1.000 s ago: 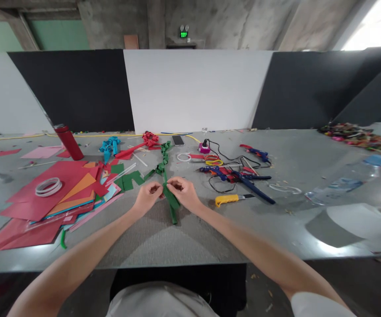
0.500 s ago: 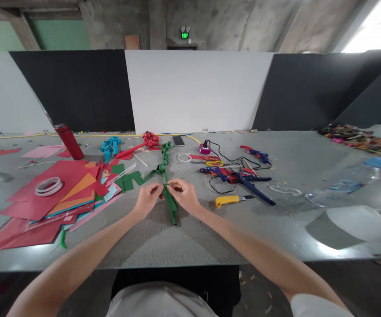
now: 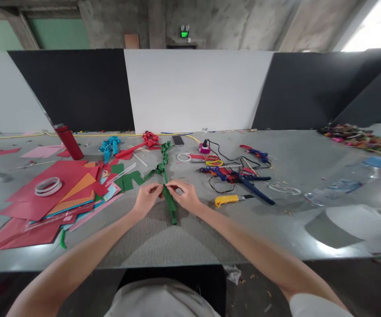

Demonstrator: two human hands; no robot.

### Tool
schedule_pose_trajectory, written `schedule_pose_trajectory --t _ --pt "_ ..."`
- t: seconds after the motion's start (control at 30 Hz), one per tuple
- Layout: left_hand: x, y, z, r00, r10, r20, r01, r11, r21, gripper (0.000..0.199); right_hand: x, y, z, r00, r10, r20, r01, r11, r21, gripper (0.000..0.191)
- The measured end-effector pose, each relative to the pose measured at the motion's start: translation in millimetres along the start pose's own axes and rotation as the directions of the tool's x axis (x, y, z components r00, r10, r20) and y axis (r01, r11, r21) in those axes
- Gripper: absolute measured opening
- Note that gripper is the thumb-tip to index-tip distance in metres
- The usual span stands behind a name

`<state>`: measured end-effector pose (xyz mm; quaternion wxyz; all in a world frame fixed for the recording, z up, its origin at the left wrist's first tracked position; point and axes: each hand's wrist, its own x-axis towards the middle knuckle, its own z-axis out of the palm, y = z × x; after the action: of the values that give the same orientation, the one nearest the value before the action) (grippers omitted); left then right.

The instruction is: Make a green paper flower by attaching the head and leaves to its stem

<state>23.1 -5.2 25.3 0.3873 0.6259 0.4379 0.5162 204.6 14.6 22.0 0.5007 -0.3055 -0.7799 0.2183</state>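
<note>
Far left of your grip: a clear tape ring (image 3: 48, 186) lies on a spread of red paper sheets (image 3: 38, 193), with orange, pink and blue sheets fanned beneath them on the grey surface (image 3: 184, 242). Behind these, well apart from your hands, a red flask (image 3: 67, 141) stands upright.

Nearer, left of the grip and farther back: a blue paper flower (image 3: 110, 147), a red paper flower (image 3: 149, 139) with its stem pointing left, and green paper offcuts (image 3: 128, 179) just beside the sheets.

At the grip: your left hand (image 3: 147, 198) and your right hand (image 3: 185, 196) meet at the fingertips. Both are pinched shut on the green paper stem (image 3: 170, 202), which lies flat on the surface. The stem's near end reaches towards you past your hands; its far end runs away from you into a chain of folded green leaves (image 3: 163, 159).

Beyond the grip, at the far end of that chain: a black phone (image 3: 177, 140) lying flat.

Right of the grip: a yellow-handled utility knife (image 3: 232, 200) just beside your right hand. Behind it, a blue glue gun (image 3: 239, 178) rests among black cables (image 3: 225, 159), with a pink plug (image 3: 204, 148) and loose tape rings (image 3: 184, 157) near it.

Far right: a clear plastic bottle (image 3: 340, 186) on its side.
</note>
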Motion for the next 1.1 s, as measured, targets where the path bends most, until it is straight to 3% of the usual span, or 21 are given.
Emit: schedule_pose_trajectory --t 0.33,0.6,0.97,1.1 --pt "0.2 -1.6 -0.7 1.000 -0.002 -0.010 0.002 1.000 -0.008 0.026 0.3 7.2 -6.0 0.986 -0.141 0.085 0.141 0.990 0.016 0.020" --pt "0.2 4.2 -1.1 1.000 0.001 -0.013 -0.001 1.000 0.004 0.024 2.5 2.0 -5.3 0.993 -0.109 0.052 0.108 0.994 0.032 0.020" --pt "1.1 -1.1 0.0 1.000 -0.006 0.014 0.007 0.999 -0.036 0.027 3.2 5.0 -5.4 0.967 -0.254 0.016 0.254 0.967 0.003 0.016" --pt "1.5 0.3 0.1 0.999 0.049 0.011 -0.049 0.999 0.023 0.024 2.7 2.4 -6.7 0.985 -0.164 0.053 0.164 0.986 0.016 0.015"
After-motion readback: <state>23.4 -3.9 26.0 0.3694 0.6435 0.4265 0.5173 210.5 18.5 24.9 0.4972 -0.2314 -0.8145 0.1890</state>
